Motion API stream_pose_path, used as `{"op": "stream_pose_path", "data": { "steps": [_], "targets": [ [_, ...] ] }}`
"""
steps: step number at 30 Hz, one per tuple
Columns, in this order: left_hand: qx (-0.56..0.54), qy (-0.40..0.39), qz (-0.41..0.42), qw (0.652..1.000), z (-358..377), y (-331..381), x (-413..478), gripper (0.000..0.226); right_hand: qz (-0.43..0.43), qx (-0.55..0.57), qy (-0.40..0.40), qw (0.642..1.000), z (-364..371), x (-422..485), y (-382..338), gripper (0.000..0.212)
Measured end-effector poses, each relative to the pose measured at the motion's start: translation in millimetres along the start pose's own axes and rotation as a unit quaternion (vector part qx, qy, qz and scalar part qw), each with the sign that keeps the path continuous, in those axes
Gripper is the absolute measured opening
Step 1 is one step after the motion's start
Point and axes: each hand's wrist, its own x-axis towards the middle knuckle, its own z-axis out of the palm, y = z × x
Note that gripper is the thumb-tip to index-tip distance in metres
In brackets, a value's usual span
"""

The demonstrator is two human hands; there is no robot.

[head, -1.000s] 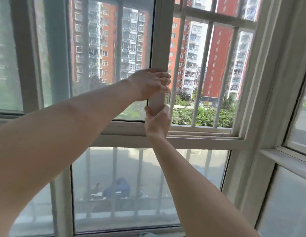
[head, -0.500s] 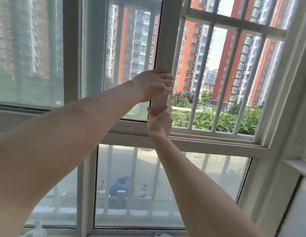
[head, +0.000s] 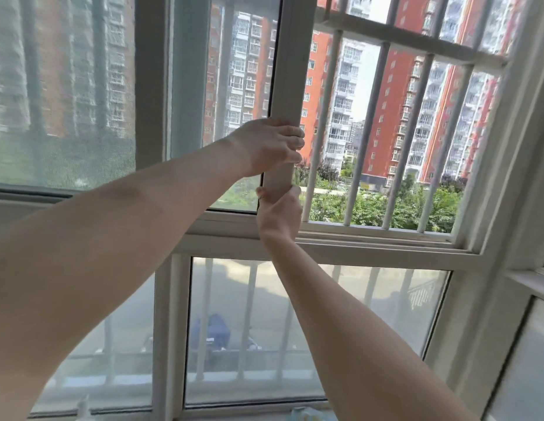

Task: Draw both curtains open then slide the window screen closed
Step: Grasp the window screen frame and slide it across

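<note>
Sliding window screen (head: 240, 117) at upper centre of the frame, its white upright edge (head: 287, 71) partway across the opening, bars (head: 367, 126) bare to its right. Left hand (head: 269, 147) at mid-frame, fingers wrapped round that edge. Right hand (head: 279, 212) just below, fingers clasped on the same edge.

Two hands on one white screen stile (head: 285, 74): left hand (head: 269, 147) above, right hand (head: 279, 211) just below it, touching the stile. Two bare forearms. Right of the stile, five vertical guard bars (head: 366, 129) show in the open gap, crossed by one horizontal rail (head: 410, 41). Below the stile, one lower glass pane (head: 295, 299) in full, a second partly seen left of it. Red tower blocks (head: 392, 117) beyond; count unclear.
</note>
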Motion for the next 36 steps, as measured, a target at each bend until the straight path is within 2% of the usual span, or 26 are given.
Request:
{"op": "stream_pose_path", "data": {
  "steps": [1,2,3,6,13,17,36],
  "targets": [
    [0.015,-0.025,-0.009,1.0,3,-1,-3,0.058,-0.001,0.002,0.0,1.0,3,-2,-2,0.048],
    [0.02,-0.016,-0.017,1.0,3,-3,-8,0.049,-0.002,0.003,0.0,1.0,7,-4,-3,0.048],
    [0.014,0.002,-0.05,0.999,10,-8,-10,0.049,-0.003,0.003,0.001,1.0,11,-7,-5,0.048],
    [0.032,0.028,-0.024,0.999,14,-15,-24,0.052,-0.003,0.001,0.001,1.0,22,-14,-11,0.051],
    [0.042,0.052,-0.027,0.997,26,-32,-42,0.048,-0.007,0.012,-0.002,1.0,42,-27,-23,0.05],
    [0.056,0.078,-0.02,0.995,32,-41,-54,0.054,0.001,0.023,-0.006,1.0,50,-35,-30,0.045],
    [0.051,0.049,-0.05,0.996,32,-68,-115,0.051,0.017,0.043,-0.027,0.999,97,-73,-65,0.041]
  ]
}}
